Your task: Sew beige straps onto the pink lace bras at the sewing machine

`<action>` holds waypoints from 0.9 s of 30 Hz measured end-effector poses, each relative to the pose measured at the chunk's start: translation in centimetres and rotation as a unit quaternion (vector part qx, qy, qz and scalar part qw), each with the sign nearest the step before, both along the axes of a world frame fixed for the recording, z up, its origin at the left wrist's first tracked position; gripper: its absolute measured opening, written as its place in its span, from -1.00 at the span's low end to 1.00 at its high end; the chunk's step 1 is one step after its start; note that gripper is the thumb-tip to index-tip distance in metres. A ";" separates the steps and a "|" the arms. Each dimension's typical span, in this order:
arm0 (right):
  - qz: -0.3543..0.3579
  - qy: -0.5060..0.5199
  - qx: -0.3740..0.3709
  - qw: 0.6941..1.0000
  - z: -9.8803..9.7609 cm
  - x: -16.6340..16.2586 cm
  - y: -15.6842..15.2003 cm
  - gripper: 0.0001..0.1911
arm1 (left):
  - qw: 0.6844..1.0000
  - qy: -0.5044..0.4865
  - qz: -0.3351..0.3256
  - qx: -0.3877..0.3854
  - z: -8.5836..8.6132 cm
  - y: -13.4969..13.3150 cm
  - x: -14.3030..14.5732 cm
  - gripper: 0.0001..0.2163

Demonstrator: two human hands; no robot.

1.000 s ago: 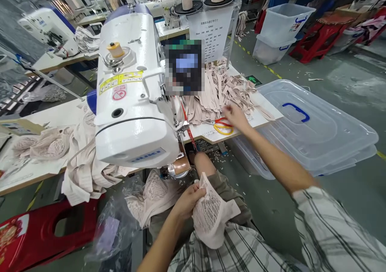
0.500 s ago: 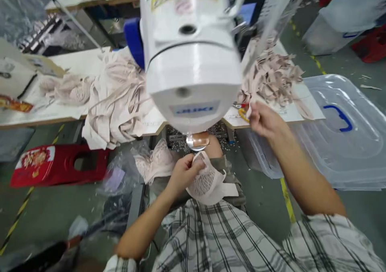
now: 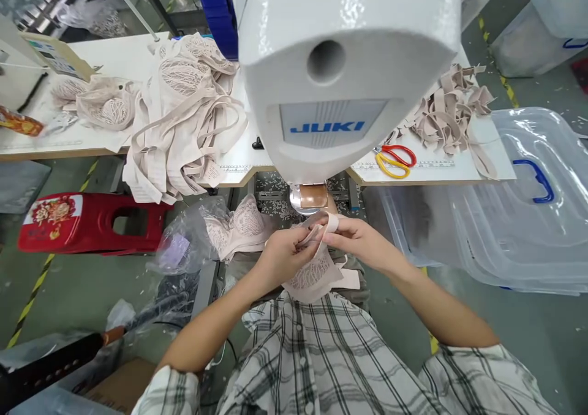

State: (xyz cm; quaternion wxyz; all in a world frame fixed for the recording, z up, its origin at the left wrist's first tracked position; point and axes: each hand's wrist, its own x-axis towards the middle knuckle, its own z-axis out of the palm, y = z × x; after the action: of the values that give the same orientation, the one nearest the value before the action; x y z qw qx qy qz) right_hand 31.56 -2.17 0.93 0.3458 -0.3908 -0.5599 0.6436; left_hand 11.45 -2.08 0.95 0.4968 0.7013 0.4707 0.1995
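My left hand (image 3: 285, 254) is closed on the upper edge of a pale pink lace bra (image 3: 315, 275), whose cup hangs over my lap. Between the fingers of my right hand (image 3: 361, 241) is a short pale pink strap (image 3: 331, 222), bent in a loop and held against the bra's edge. Both hands are close together, just below the metal plate (image 3: 312, 198) of a white sewing machine (image 3: 349, 65). More of the bra (image 3: 248, 222) lies to the left across my thigh. The fingertips partly hide where strap and bra meet.
Scissors with red and yellow handles (image 3: 395, 160) lie on the table's right part beside a heap of cut straps (image 3: 448, 114). A pile of bras (image 3: 184, 121) overhangs the left table edge. A red stool (image 3: 96, 222) stands at left, clear plastic lids (image 3: 542, 231) at right.
My right hand has come from the strap heap by the scissors to the bra, bringing a strap. My left hand still holds the bra. The view has shifted closer to the machine head.
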 end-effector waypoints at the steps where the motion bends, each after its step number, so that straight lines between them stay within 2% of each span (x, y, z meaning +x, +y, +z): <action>1: 0.002 -0.013 0.009 1.000 0.1 -0.1 0.0 -0.77 | 1.000 0.001 -0.008 -0.001 0.1 0.1 -0.1 -0.65; 4: -0.012 -0.048 0.058 0.997 0.3 -0.4 -0.4 -0.82 | 0.999 0.000 -0.040 0.018 0.3 0.4 -0.6 -0.72; 6: -0.029 -0.047 0.106 0.993 0.5 -0.5 -0.6 -0.85 | 0.996 -0.020 -0.050 0.072 0.2 0.5 -0.7 -0.78; 8: -0.046 -0.025 0.124 0.991 0.5 -0.6 -0.6 -0.87 | 0.989 -0.053 -0.037 0.136 -0.3 0.2 -0.5 -0.79; 11: -0.086 0.022 0.063 0.994 0.3 -0.4 0.0 -0.84 | 0.980 -0.100 0.015 0.174 -1.4 -0.7 0.2 -0.73; 14: -0.102 0.025 -0.017 0.994 0.2 0.5 1.5 -0.71 | 0.962 -0.112 0.068 0.240 -1.9 -1.0 0.7 -0.81; 16: -0.100 0.015 -0.051 0.994 0.3 1.4 3.0 -0.62 | 0.940 -0.089 0.043 0.328 -1.6 -0.2 0.6 -0.78; 18: -0.117 0.000 -0.054 0.992 0.6 2.2 4.8 -0.58 | 0.922 -0.040 -0.003 0.384 -0.8 1.0 0.3 -0.74; 20: -0.130 -0.027 -0.030 0.991 0.9 2.6 6.6 -0.61 | 0.925 0.009 -0.004 0.381 -0.1 2.1 -0.2 -0.74; 23: -0.137 -0.094 0.048 0.985 1.3 2.5 8.9 -0.70 | 0.946 0.025 0.037 0.320 0.8 3.0 -0.4 -0.74; 27: -0.169 -0.179 0.183 0.952 1.2 0.9 10.5 -0.81 | 0.968 0.017 0.053 0.245 1.8 3.0 -0.2 -0.74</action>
State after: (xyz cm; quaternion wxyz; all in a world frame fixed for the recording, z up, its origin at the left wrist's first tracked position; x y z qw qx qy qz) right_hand 32.48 8.37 2.14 0.4090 -0.5183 -0.6467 0.3818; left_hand 11.24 0.95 2.74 0.2903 0.7791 0.4520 0.3231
